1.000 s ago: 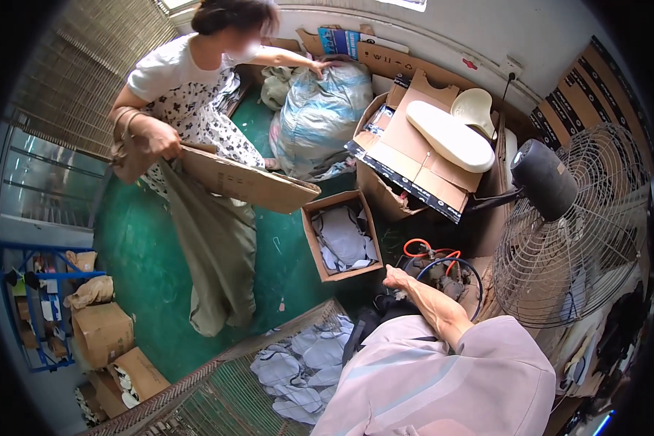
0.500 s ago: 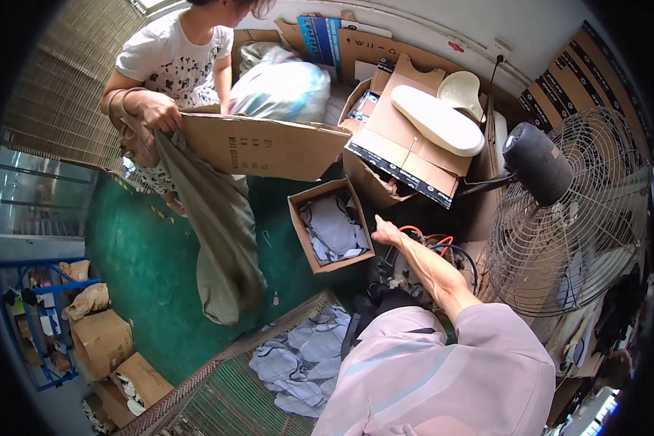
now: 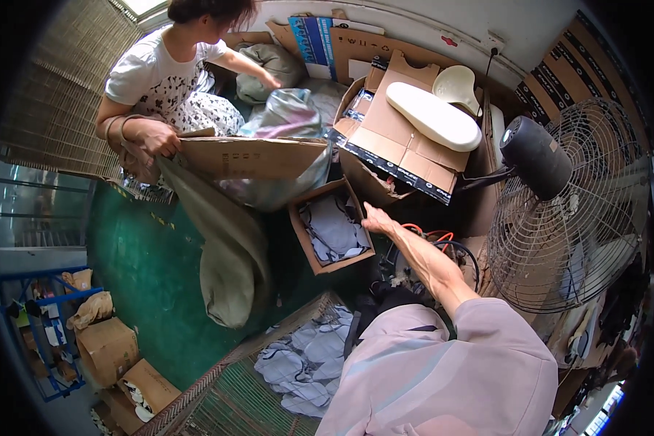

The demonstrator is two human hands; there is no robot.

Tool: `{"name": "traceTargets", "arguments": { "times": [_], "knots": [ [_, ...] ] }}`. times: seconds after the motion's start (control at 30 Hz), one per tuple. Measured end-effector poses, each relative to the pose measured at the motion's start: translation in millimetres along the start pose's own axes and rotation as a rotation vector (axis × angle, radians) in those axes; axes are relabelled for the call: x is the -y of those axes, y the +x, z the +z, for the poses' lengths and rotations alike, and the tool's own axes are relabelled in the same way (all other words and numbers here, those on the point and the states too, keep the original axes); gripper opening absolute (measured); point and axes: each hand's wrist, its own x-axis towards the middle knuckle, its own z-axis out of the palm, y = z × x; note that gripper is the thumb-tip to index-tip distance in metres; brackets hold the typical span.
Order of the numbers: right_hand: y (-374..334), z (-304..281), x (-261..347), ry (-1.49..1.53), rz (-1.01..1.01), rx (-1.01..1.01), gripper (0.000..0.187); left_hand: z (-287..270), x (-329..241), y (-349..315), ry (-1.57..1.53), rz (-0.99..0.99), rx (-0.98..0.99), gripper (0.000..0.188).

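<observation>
The right hand (image 3: pixel 376 218) reaches out with fingers spread, its grip apart and holding nothing, touching the right rim of the small cardboard box (image 3: pixel 307 240). The box sits on the green floor (image 3: pixel 134 269) and holds grey fabric pieces (image 3: pixel 334 229). Behind the box, another person (image 3: pixel 168 87) holds a flat cardboard sheet (image 3: pixel 251 156). Right of the box stands a fan (image 3: pixel 567 211). The left hand is out of sight.

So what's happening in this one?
The person wearing the camera stretches their right hand out to the rim of a small open cardboard box of grey fabric pieces on the green floor. Their left hand is out of view. Across from them, a co-worker holds a flattened cardboard sheet with one hand and reaches toward stuffed bags with the other. More grey pieces lie in a wire basket nearby.
</observation>
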Motion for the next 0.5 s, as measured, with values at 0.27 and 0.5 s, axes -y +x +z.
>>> {"name": "traceTargets", "arguments": {
  "times": [0.27, 0.5],
  "knots": [
    [-118, 95, -97, 0.046, 0.378, 0.213, 0.043, 0, 0, 0, -0.007, -0.004, -0.012, 0.045],
    [-161, 114, -134, -0.164, 0.359, 0.274, 0.043, 0, -5, 3, -0.015, -0.015, -0.001, 0.043]
  ]
}}
